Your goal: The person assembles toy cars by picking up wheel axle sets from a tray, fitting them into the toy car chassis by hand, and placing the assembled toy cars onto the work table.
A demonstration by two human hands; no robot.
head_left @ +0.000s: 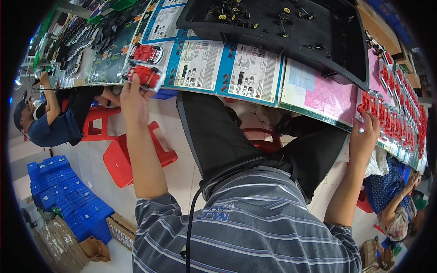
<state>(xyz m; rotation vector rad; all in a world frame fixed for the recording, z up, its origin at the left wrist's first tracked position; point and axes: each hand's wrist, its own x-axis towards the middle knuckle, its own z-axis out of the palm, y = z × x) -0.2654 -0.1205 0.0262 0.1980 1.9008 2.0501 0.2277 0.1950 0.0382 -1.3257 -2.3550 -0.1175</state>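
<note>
At table edge [316, 116], bare hands [135, 103] [365, 131], left pinching boxy red-and-white toy car [148, 76]

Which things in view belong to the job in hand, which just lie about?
Likely in the job:
red-and-white toy car in the left hand;
red car parts at the right hand;
wheels in the black tray.

Seemingly lying about:
blue boxes;
red stools;
cardboard.

Head-worn fisheye view: close above torso [246, 227], facing down toward hands [135, 107] [365, 134].
</note>
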